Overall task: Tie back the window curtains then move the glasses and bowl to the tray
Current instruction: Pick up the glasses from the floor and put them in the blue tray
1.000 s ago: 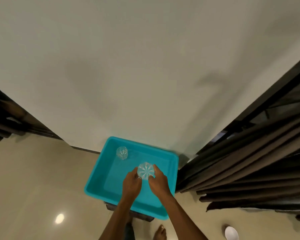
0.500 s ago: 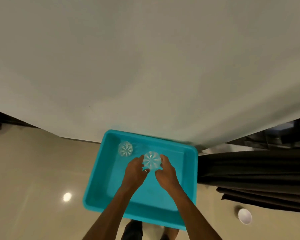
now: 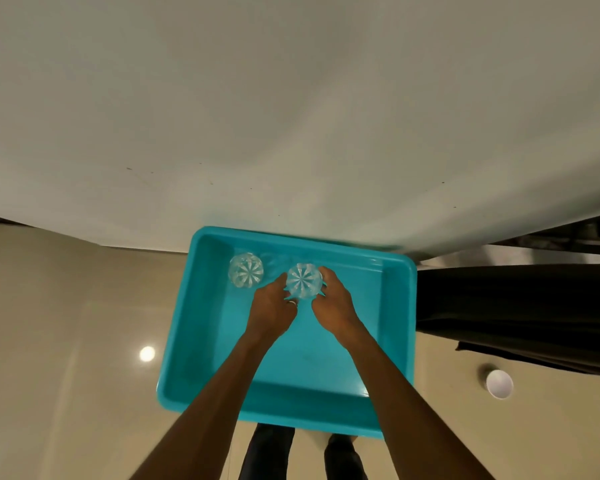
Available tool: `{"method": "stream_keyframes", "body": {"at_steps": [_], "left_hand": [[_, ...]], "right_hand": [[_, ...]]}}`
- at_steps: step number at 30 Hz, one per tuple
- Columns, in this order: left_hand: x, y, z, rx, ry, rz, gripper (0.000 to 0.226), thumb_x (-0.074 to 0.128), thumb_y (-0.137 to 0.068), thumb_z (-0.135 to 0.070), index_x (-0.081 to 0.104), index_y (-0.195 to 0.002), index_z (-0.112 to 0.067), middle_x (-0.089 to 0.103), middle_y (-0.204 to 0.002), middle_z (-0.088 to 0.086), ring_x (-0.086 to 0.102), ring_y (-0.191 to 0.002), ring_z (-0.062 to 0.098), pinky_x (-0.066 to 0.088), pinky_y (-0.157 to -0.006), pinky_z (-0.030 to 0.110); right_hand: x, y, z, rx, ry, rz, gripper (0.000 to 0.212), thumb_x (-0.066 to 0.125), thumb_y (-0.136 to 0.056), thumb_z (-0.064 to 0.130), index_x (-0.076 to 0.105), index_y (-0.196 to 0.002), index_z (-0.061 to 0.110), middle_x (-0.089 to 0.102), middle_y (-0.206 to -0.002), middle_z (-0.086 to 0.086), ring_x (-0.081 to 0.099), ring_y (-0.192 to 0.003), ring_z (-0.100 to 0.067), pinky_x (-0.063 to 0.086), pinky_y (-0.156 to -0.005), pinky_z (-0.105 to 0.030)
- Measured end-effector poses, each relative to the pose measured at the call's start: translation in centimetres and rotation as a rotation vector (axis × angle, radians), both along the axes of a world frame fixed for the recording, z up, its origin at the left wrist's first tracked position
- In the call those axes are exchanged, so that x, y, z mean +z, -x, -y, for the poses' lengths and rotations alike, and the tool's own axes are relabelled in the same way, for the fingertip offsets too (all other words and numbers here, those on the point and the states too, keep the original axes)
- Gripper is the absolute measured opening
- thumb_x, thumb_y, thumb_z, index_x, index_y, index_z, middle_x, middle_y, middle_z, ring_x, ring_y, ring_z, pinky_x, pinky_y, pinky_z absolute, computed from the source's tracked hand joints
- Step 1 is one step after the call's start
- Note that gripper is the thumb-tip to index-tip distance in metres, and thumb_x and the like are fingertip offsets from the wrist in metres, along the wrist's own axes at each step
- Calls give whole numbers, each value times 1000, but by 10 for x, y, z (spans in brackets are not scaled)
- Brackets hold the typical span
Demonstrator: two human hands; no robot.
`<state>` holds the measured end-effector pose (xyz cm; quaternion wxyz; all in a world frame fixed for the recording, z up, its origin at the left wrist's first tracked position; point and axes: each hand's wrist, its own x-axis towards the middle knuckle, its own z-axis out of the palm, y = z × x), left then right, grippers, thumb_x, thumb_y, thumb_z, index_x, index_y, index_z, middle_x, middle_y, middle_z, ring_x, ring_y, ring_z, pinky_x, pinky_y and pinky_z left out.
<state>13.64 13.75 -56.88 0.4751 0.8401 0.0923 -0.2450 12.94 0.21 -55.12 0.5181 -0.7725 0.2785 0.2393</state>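
A turquoise tray (image 3: 395,323) sits against the white wall, seen from above. One clear ribbed glass (image 3: 245,270) stands in its far left corner. A second clear glass (image 3: 303,280) is inside the tray just right of the first, held between both hands. My left hand (image 3: 272,308) grips its left side and my right hand (image 3: 333,299) grips its right side. A small white bowl (image 3: 499,383) stands on the floor to the right of the tray.
Dark brown curtain fabric (image 3: 516,313) hangs at the right, close to the tray's right rim. The beige tiled floor (image 3: 66,323) spreads to the left with a lamp reflection on it. My legs show below the tray's near edge.
Both hands have carried the held glass further into the tray, toward the glass in the far left corner. The view has turned, so the curtain sits lower and further right.
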Motion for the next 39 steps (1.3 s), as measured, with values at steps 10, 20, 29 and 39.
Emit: {"method": "stream_keyframes", "body": {"at_steps": [10,20,29,39], "left_hand": [[-13,-7,0,-20,-16,-51,56,55,-82,9,60,-132,-16,71,-117,0,69,-105,19,58,-84,32],[-13,-4,-2,-130,-165,-155,69,63,-94,-13,30,-155,-11,52,-148,13,59,-124,31,46,-105,39],[27,12,3,-132,-327,-216,64,59,-98,-31,33,-152,-7,48,-151,14,45,-139,32,37,-112,41],[101,83,52,-88,-281,-129,57,60,-98,-32,43,-147,-8,57,-143,11,52,-133,29,40,-108,37]], "right_hand": [[-11,-8,0,36,-25,-16,64,43,-83,-14,57,-132,24,58,-108,10,55,-99,-9,56,-85,-34],[-8,1,0,-17,-18,-58,67,45,-84,-12,45,-145,17,57,-135,-8,57,-116,-22,56,-83,-36],[17,30,20,42,49,-93,68,51,-92,-1,34,-156,18,38,-160,-8,37,-147,-23,47,-110,-42],[90,82,57,21,74,11,50,54,-98,18,46,-147,21,49,-152,-2,55,-127,-19,46,-82,-24]]}}
